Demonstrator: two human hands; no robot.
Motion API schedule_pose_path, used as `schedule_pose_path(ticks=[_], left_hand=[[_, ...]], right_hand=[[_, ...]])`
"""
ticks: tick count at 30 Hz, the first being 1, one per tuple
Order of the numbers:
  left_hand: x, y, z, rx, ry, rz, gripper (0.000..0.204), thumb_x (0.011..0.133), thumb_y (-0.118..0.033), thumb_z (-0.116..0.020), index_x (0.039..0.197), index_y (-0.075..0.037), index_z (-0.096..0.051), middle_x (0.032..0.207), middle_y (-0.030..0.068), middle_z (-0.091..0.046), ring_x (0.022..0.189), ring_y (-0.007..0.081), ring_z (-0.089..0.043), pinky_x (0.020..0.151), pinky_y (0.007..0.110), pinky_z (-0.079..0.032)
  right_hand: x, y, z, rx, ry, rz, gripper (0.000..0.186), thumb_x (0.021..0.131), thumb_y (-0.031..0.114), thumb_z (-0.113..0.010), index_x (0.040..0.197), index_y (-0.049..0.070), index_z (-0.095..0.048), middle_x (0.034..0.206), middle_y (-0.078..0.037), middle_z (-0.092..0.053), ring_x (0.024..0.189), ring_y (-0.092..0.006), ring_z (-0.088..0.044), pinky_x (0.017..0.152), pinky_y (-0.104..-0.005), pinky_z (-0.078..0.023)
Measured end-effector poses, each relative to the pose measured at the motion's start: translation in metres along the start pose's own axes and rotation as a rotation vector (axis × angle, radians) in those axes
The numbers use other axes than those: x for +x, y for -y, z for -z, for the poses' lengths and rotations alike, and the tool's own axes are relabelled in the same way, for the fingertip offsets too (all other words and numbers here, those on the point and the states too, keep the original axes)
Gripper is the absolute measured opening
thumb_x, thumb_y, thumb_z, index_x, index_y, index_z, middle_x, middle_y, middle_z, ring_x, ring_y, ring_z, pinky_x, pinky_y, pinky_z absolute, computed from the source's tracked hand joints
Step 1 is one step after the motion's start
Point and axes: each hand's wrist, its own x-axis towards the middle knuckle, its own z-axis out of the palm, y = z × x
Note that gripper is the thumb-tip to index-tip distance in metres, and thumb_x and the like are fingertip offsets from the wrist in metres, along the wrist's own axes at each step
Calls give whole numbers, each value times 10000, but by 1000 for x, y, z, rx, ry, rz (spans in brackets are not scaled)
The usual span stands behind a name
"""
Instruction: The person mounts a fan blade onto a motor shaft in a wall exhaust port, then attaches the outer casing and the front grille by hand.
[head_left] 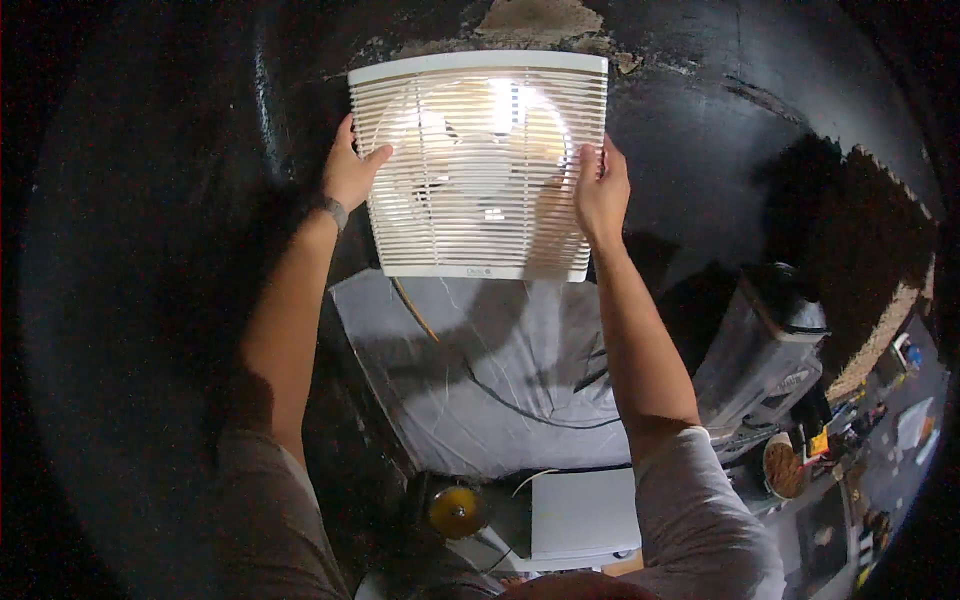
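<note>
A white square ventilation fan (480, 262) with a slatted front cover is raised in front of me against a dark wall. Round fan parts and a bright glare show through its slats. My left hand (352, 172) grips its left side, thumb over the front and fingers partly hidden behind the edge. On the opposite side my right hand (603, 193) holds the right edge with the fingers wrapped round it. A wristband (331, 211) sits on my left wrist. A yellowish cable (414, 310) hangs below the fan. Whether the fan touches the wall, I cannot tell.
Below lies a grey-white creased surface (470, 400) with a dark cable (540, 415) across it. A tall translucent container (760, 350) stands at right, near a bowl (783, 466) and cluttered small items. Lower down are a white flat-topped box (583, 512) and a yellow disc (458, 512).
</note>
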Motion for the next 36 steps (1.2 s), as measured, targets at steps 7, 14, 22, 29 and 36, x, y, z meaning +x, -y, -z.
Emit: schedule_pose_path(ticks=[7, 14, 22, 29, 36], left_hand=[[1, -1, 2, -109, 5, 49, 739, 764, -198, -816, 1374, -21, -439, 1187, 161, -653, 1067, 270, -641, 932, 356, -482], [25, 1, 13, -101, 190, -24, 787, 801, -139, -776, 1430, 19, -330, 1280, 179, -593, 1135, 248, -599, 982, 353, -454], [23, -41, 16, -202, 249, 11, 999, 858, -113, -714, 1503, -2, 40, 1396, 169, -448, 1274, 235, -453, 1079, 347, -357], [32, -96, 11, -258, 239, 520, 822, 962, -659, -338, 1420, 22, -382, 1395, 169, -474, 1238, 252, -507, 1000, 304, -405], [68, -55, 3, -121, 235, 537, 820, 952, -704, -262, 1443, -62, -398, 1428, 128, -476, 1301, 268, -467, 1022, 476, -414]], right_hand=[[-5, -4, -7, -94, -64, 219, 398, 1003, 238, -478, 1312, -12, -502, 1234, -235, -549, 1132, -397, -515, 980, -453, -403], [-5, -9, -13, -157, -74, 202, 438, 999, 234, -464, 1356, -20, -456, 1273, -244, -531, 1142, -418, -503, 1003, -469, -383], [-3, -10, -9, -142, -88, 194, 435, 971, 242, -509, 1331, 2, -469, 1225, -229, -551, 1059, -429, -547, 897, -497, -461], [-4, -13, 0, -261, -51, 129, 477, 955, 296, -519, 1343, 22, -471, 1232, -195, -547, 1068, -375, -554, 849, -481, -480], [1, -10, -6, -327, -112, 200, 524, 914, 308, -560, 1340, 18, -468, 1242, -177, -549, 1095, -365, -547, 844, -492, -482]])
